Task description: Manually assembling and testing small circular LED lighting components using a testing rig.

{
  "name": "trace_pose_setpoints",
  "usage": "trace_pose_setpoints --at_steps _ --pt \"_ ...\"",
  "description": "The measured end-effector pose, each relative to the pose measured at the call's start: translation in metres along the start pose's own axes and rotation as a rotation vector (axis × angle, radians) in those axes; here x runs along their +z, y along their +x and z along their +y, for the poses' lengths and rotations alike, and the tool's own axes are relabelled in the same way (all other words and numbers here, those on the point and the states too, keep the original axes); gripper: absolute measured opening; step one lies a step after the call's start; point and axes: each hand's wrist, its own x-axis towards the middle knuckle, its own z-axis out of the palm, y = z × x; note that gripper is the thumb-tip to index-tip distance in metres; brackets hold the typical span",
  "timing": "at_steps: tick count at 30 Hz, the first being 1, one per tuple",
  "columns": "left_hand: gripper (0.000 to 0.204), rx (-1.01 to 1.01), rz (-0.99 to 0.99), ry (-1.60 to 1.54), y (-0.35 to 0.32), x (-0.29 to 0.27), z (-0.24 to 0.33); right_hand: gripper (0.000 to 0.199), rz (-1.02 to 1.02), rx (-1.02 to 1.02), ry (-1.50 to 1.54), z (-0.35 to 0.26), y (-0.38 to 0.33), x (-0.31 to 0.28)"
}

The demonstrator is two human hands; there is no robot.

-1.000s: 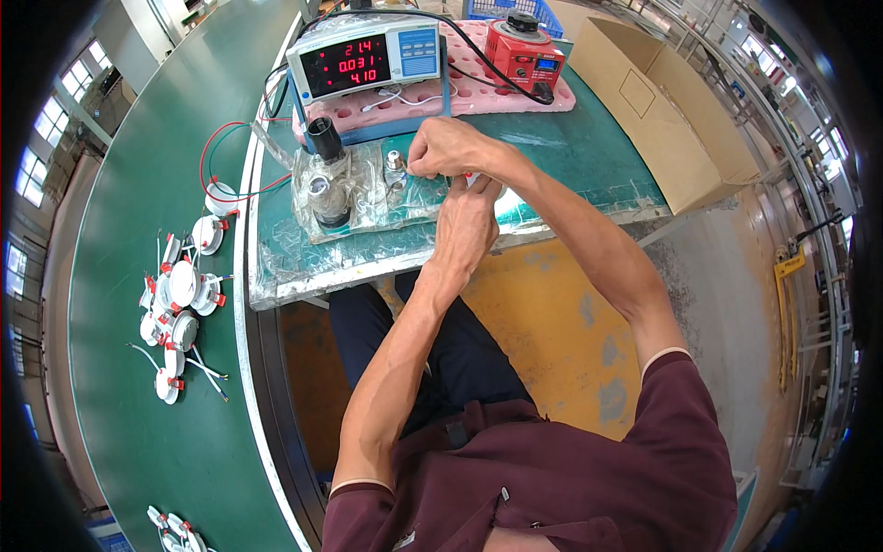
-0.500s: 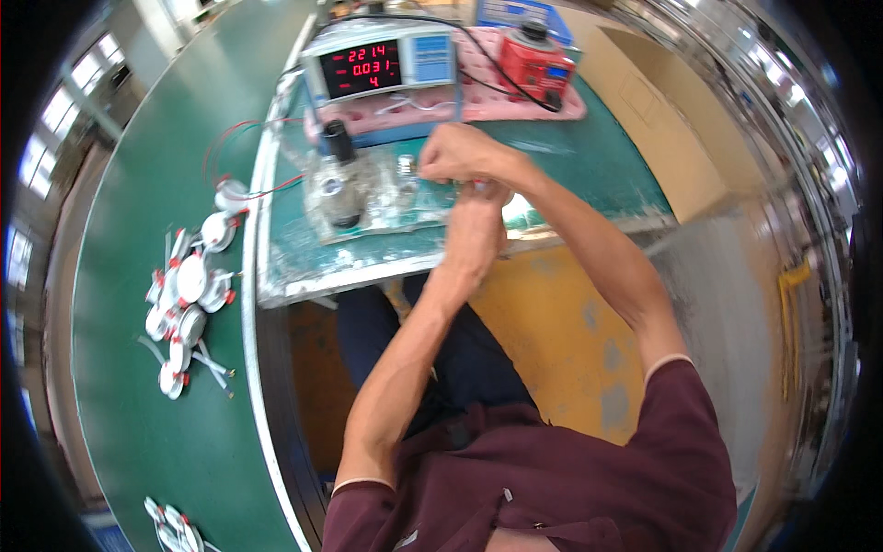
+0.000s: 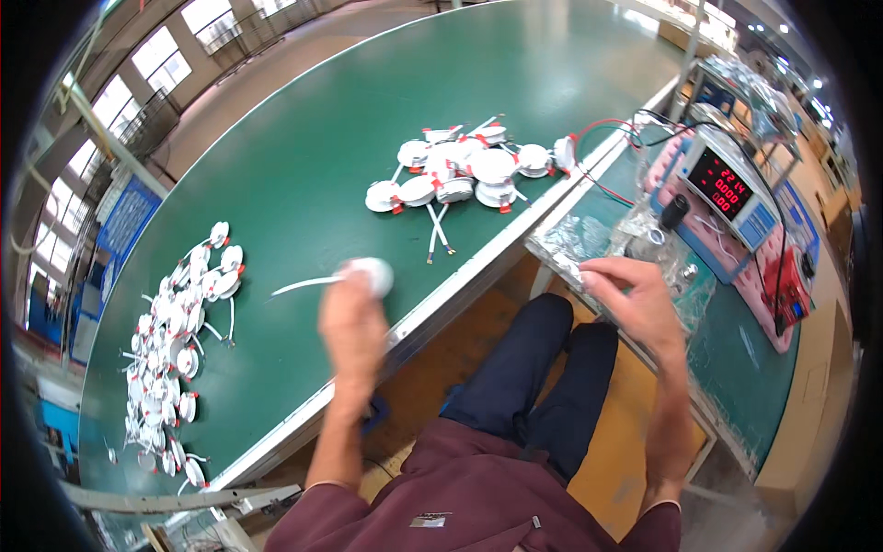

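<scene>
My left hand (image 3: 349, 317), blurred by motion, is closed on a white round downlight (image 3: 375, 274) above the green belt. A white cable (image 3: 308, 286) trails leftward from that downlight. Over the workbench's near edge, my right hand (image 3: 635, 299) has its thumb and forefinger pinched together; what they hold, if anything, is too small to name. Beside it lie clear plastic bags (image 3: 581, 237) and a black cylindrical part (image 3: 675, 212). Several white downlights with red clips form a pile (image 3: 464, 166) farther up the belt, and another heap (image 3: 170, 354) lies at the left.
A power meter (image 3: 731, 189) with red digits stands at the right by pink foam (image 3: 708, 253). Next to it is a red box-shaped device (image 3: 793, 285). Red and black wires run from the bench toward the belt. A white rail (image 3: 460, 304) edges the green belt (image 3: 303, 193).
The view has swung left. My hands, together over the bench before, are now apart; the left holds a downlight over the belt. Lower digits on the meter now read differently.
</scene>
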Motion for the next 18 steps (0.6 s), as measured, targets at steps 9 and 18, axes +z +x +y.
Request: trace_pose_setpoints --at_steps 9,18 --pt "0.033 -0.332 -0.058 0.399 -0.065 -0.080 -0.060 0.023 -0.211 -0.310 0.057 -0.022 0.135 0.195" --pt "0.033 -0.384 -0.127 0.067 -0.061 -0.040 -0.015 0.042 -0.022 -0.124 -0.009 -0.012 0.263 0.287"
